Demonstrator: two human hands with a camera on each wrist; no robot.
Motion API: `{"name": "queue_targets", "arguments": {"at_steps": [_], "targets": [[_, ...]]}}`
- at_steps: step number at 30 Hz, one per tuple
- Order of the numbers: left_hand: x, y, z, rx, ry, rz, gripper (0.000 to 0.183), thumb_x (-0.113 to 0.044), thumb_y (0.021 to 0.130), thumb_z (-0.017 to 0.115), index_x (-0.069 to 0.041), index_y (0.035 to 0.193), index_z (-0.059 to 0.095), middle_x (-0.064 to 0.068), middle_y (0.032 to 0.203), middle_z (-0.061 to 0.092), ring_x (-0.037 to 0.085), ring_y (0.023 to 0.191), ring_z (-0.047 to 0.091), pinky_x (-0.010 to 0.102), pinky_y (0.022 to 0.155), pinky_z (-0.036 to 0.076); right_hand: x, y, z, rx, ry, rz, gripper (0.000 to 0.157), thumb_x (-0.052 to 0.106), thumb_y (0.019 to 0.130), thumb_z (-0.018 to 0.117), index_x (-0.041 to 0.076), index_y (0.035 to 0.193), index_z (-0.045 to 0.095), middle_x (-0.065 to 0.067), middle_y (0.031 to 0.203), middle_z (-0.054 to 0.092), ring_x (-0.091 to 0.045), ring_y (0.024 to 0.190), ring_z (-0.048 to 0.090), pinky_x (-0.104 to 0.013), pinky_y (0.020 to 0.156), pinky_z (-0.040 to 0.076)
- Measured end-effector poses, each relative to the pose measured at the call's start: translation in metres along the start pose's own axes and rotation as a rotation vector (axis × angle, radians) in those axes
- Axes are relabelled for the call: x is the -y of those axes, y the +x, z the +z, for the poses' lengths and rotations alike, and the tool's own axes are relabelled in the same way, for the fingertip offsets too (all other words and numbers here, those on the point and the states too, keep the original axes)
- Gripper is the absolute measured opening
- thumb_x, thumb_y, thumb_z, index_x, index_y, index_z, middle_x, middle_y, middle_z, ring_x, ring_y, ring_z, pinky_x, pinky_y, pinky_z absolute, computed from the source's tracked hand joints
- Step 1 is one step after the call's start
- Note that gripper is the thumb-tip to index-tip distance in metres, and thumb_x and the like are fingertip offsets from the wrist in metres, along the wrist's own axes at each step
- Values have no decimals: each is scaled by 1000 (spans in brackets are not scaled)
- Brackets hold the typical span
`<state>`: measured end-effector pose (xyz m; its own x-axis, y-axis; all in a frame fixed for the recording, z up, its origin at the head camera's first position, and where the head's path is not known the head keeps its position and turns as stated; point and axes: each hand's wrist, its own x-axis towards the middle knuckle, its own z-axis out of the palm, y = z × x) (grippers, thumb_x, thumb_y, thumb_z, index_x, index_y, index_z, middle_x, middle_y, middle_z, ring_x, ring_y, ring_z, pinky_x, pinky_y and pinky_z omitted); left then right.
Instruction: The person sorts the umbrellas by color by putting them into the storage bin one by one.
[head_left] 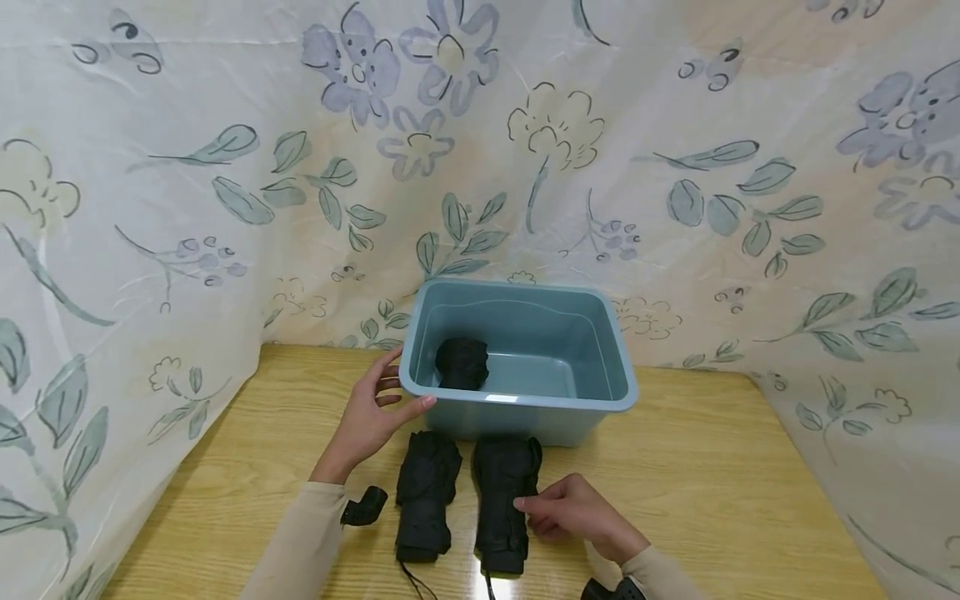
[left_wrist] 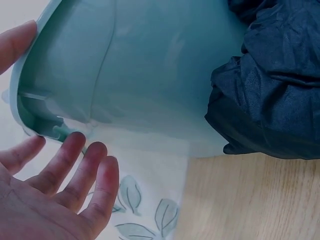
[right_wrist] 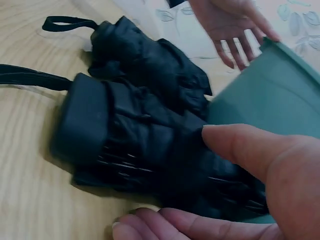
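Observation:
A light blue plastic bin (head_left: 517, 417) holds one bundled black umbrella (head_left: 462, 364) at its left end. My left hand (head_left: 372, 417) is at the bin's front left corner, thumb on the rim and fingers loosely spread along the side. In front of the bin, two folded black umbrellas lie side by side, handles toward me: the left umbrella (head_left: 426, 496) and the right umbrella (head_left: 504, 504). Beside the right umbrella is my right hand (head_left: 573, 510). Its thumb reaches over the umbrella's fabric, while the loosely bent fingers lie along the near side in the right wrist view.
The bin stands on a wooden table (head_left: 712, 483) near its back edge. A floral cloth (head_left: 570, 200) hangs behind and along both sides. Black wrist straps (right_wrist: 35, 77) trail from the umbrella handles toward the front.

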<state>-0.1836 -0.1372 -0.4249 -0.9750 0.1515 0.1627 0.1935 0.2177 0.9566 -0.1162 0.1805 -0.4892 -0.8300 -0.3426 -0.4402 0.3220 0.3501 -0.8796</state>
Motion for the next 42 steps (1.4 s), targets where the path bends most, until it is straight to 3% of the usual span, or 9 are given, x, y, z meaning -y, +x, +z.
{"name": "queue_targets", "arguments": {"at_steps": [4,12,23,30,37,42], "targets": [[7,2,1,-3,-1,11,79,-30,79,77,-24,144,33,15,128,51,27,110,51,55,92,40,-2,6,11,-25,8,17,43,41,79,72,-2,76,73,-8,69,67,-23,66,66,-37,62,56],[-21,-5,-1,16,-8,1,78,-18,81,74,-9,146,30,24,129,48,36,112,49,56,92,40,1,10,23,-79,-12,30,45,44,76,74,1,68,69,-3,60,62,-18,59,63,-34,58,54],[-24,-7,0,13,-1,-9,78,-18,82,74,-10,146,30,24,129,47,35,113,49,54,92,41,4,9,31,-135,-49,2,41,42,76,75,4,64,66,2,54,56,-13,55,58,-33,56,53],[-23,-6,0,13,-3,-12,78,-19,82,74,-11,146,30,23,130,48,34,113,49,54,92,40,6,11,35,-142,-43,-11,44,43,76,75,15,53,49,7,47,40,-7,44,42,-24,46,40],[-21,-5,0,14,-2,-8,79,-20,82,74,-12,146,29,22,131,47,34,113,49,56,93,40,10,14,38,-135,-60,-11,43,43,75,75,13,55,54,8,46,38,-8,41,37,-24,42,33],[-23,-5,0,16,-10,-19,78,-21,82,74,-13,146,30,22,131,47,34,114,49,57,93,39,11,16,40,-148,-103,-3,46,44,74,76,17,52,47,9,45,33,-7,39,29,-23,40,26]]}}
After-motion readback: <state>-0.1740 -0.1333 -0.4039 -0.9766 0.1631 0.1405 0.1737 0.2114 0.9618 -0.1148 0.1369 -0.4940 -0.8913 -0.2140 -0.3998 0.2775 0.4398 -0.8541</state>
